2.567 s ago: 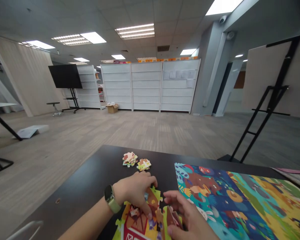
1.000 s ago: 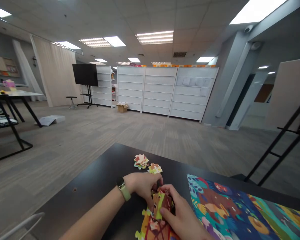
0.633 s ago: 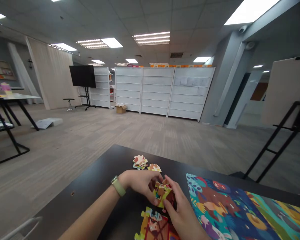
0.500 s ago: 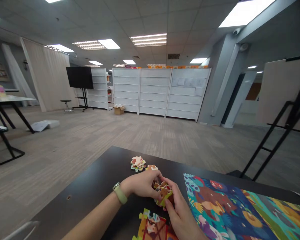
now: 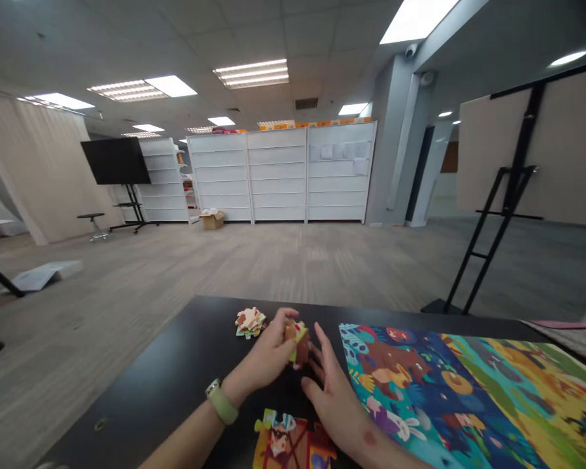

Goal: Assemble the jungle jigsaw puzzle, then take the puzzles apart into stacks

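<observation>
On the black table [image 5: 151, 384], an illustrated poster [image 5: 449, 384] covers the right. The right hand [image 5: 334, 397] is spread, gripping nothing visible; the left hand [image 5: 264, 358] pinches the smallest item, listed last. Near, a jigsaw section [image 5: 286, 443] looks joined; far left, a piece stack [image 5: 250, 322] and the held piece bundle [image 5: 299, 342] seemingly remain loose.

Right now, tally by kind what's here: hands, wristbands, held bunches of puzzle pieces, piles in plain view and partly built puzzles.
Hands: 2, left hand and right hand
Wristband: 1
Held bunch: 1
Pile: 1, though the left hand could hide more
Partly built puzzle: 1
Total: 6
</observation>
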### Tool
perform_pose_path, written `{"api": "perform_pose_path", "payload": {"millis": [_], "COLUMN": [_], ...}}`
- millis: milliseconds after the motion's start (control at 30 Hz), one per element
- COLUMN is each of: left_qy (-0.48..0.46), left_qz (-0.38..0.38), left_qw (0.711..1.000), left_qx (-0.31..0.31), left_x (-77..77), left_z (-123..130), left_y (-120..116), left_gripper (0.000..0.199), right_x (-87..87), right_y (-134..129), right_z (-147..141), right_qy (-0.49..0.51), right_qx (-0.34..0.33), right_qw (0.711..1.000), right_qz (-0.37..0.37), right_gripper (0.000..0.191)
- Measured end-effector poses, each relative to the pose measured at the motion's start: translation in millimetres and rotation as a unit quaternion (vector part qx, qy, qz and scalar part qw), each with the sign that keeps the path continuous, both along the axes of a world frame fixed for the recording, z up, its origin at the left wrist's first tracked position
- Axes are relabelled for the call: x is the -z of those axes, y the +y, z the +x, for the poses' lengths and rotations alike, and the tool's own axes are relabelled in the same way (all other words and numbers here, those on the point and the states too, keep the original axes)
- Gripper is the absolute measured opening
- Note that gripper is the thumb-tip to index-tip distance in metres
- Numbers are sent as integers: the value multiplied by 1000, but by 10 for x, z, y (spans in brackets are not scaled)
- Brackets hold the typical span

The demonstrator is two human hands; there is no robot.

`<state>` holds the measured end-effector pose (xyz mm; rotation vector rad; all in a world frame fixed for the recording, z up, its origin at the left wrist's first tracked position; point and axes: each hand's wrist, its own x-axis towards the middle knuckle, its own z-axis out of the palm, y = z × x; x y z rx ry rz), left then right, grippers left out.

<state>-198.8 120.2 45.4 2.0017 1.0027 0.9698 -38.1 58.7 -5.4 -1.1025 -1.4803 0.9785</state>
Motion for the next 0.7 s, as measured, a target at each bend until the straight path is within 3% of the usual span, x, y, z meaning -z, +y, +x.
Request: {"api": "perform_pose_path", "payload": {"millis": [100,200,433,600,700], "left_qy": [12,47,138,204,229], "left_qz": [50,86,166,204,210], "left_qw": [995,988,969,950,941], "left_qx": [-80,-119,-116,-119,-133], "left_x": [-4,45,197,191,201], "left_z": [-236,-358,-204,-161,-167], "left_y": [249,406,403,419,433], "left_gripper": [35,40,45,26,26], "right_x": [-39,-77,-111,-121,-124], "right_y": [-31,-60,-96,-107,-117], "right_z": [-22,-20,-23,-19,-14], "right_qy": [-2,-20,-55,-64,-60], "right_qx": [-1,4,0,-1,-5], "right_qw": [1000,1000,998,997,998], "right_qz": [-6,-3,23,37,32], "right_gripper": [91,89,89,88,85]}}
